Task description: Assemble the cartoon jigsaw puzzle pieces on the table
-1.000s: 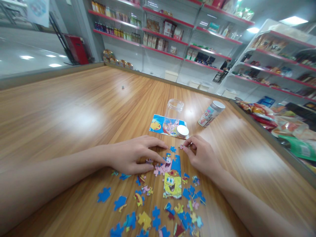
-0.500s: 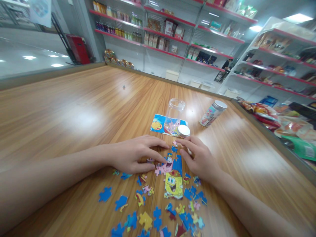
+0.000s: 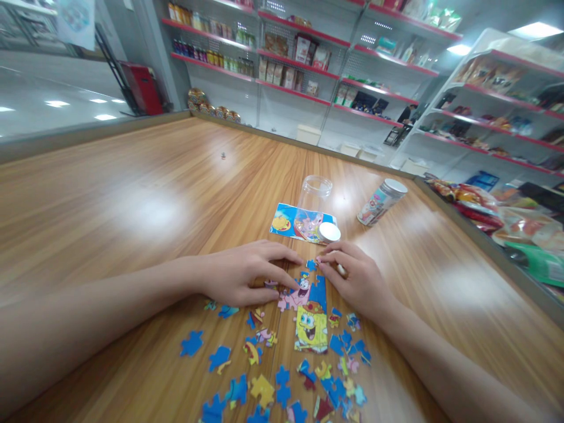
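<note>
Your left hand (image 3: 247, 276) lies flat and open, steadying the half-joined colourful cardboard jigsaw (image 3: 311, 320) on the brown wooden table (image 3: 132, 194), while your right hand (image 3: 355, 281) pinches a small pinkish piece (image 3: 319, 259) at its far edge.

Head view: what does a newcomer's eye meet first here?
Two bare hands meet over a half-built cartoon puzzle on the wooden table: the left hand lies flat at its left side, the right hand touches its top edge. Loose blue pieces lie scattered around it; behind stands an open clear jar.
</note>
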The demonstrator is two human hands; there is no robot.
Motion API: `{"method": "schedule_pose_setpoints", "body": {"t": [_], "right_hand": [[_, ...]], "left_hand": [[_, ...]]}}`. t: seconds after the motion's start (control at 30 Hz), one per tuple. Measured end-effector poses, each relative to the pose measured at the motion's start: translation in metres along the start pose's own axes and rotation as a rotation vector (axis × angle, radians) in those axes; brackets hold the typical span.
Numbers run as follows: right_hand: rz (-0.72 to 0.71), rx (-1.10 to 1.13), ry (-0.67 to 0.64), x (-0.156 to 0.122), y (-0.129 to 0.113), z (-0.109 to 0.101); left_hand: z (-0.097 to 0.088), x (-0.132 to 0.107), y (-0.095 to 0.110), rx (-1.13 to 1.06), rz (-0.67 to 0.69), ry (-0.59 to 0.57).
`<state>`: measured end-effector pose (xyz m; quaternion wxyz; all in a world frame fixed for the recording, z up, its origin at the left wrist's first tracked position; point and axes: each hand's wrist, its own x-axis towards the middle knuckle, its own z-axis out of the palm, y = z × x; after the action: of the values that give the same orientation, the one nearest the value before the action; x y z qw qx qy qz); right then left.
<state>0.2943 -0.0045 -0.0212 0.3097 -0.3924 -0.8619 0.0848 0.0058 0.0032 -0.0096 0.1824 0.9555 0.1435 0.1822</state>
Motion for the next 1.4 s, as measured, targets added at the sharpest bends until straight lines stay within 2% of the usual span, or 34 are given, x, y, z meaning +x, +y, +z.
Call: {"method": "schedule_pose_setpoints", "body": {"t": [0.17,0.4,0.6,0.9,1.23,1.4], "right_hand": [[-0.052,-0.006,0.012,0.001,0.001,0.000],[-0.012,-0.071,-0.031,0.000,-0.001,-0.003],[0.051,-0.147,-0.044,-0.001,-0.002,-0.004],[0.071,-0.177,-0.021,-0.001,-0.003,-0.005],[0.109,-0.212,-0.055,-0.001,-0.004,-0.008],[0.099,-0.215,-0.055,-0.002,-0.001,-0.008]], "left_hand": [[-0.002,0.000,0.000,-0.047,-0.011,0.003],[-0.008,-0.002,-0.003,-0.195,-0.029,0.010],[-0.011,-0.002,-0.002,-0.208,-0.019,-0.035],[-0.014,0.003,0.014,-0.154,0.062,-0.109],[-0.013,0.003,0.012,-0.132,0.053,-0.164],[-0.028,0.006,0.021,-0.148,0.007,-0.214]]}}
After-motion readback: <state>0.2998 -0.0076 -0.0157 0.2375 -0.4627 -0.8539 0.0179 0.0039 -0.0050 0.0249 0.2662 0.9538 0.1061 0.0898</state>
